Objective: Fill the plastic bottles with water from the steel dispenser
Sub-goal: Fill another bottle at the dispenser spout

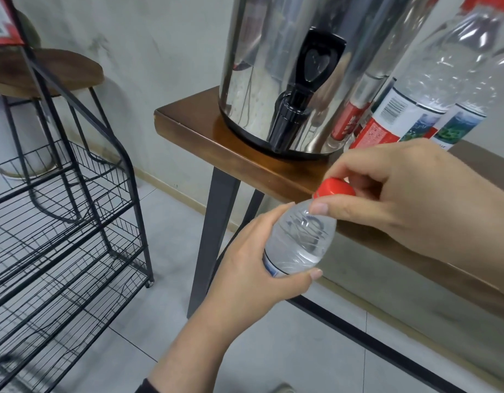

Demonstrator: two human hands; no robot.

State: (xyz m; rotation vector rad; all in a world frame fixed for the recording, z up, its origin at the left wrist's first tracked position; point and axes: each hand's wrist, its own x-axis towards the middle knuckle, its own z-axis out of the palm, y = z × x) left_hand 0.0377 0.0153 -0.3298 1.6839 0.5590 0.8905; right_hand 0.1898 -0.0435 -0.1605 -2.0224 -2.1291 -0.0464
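Note:
A clear plastic bottle with a red cap is held in front of the table's edge, below and right of the tap. My left hand grips the bottle round its body. My right hand pinches the red cap with thumb and curled fingers. The steel dispenser stands on the wooden table, its black tap pointing down over the front edge. Two more clear bottles with red and white labels stand right of the dispenser.
A black wire rack on castors stands on the tiled floor at the left. A round wooden stool sits behind it by the wall. The table's dark metal leg drops beside the held bottle.

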